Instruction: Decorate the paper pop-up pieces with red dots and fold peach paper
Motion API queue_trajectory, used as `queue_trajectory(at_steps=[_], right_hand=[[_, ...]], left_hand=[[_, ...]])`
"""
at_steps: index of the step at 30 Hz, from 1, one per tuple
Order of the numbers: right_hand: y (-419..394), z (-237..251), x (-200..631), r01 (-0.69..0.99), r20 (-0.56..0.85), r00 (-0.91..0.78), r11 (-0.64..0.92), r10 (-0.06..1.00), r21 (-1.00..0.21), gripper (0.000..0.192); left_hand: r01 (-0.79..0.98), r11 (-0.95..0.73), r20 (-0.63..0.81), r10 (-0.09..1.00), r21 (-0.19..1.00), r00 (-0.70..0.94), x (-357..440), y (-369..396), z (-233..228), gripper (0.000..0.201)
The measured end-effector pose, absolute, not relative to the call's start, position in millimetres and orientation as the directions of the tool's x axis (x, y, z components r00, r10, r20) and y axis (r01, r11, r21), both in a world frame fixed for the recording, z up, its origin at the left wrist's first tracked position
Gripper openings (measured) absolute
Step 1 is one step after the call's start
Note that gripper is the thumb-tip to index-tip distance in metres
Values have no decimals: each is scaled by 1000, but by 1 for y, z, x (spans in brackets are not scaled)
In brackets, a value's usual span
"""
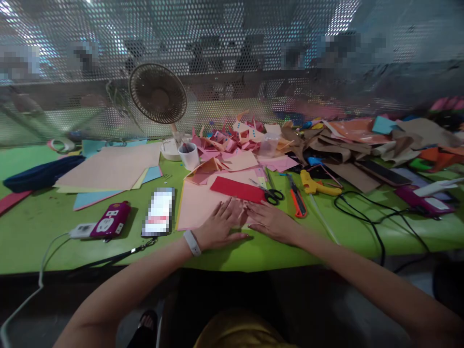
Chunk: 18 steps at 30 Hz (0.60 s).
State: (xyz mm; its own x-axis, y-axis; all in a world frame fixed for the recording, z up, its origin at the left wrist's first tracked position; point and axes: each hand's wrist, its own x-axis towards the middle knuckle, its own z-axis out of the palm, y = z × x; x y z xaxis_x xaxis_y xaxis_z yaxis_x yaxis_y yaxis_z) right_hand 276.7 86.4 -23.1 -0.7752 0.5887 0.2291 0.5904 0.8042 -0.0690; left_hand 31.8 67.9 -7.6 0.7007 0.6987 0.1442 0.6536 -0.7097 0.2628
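Observation:
My left hand point(219, 224) lies flat, fingers spread, on a pale pink paper sheet point(197, 203) on the green table point(43, 227). My right hand point(270, 221) rests flat beside it, fingertips touching the same sheet's right part. A red paper strip point(237, 189) lies just beyond both hands on the pink sheet. Black-handled scissors point(270, 193) sit right of the red strip. A white band circles my left wrist.
A phone point(158, 211) and a magenta power strip point(110, 220) lie left of the sheet. An orange cutter point(297, 198), yellow glue gun point(317, 185) and black cable point(366, 212) lie right. A fan point(158, 94), white cup point(189, 155) and piled paper scraps point(239, 140) stand behind.

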Motion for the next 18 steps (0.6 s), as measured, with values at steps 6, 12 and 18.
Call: queue_trajectory(at_steps=[6, 12, 18], right_hand=[[93, -13, 276, 647, 130, -749, 760, 650, -65, 57], [96, -12, 291, 688, 142, -710, 722, 690, -68, 59], [91, -17, 292, 660, 206, -732, 751, 649, -17, 54]], left_hand=[[659, -698, 113, 706, 281, 699, 23, 64, -8, 73], [726, -616, 131, 782, 305, 609, 12, 71, -12, 75], [717, -622, 170, 780, 313, 602, 15, 67, -16, 67]])
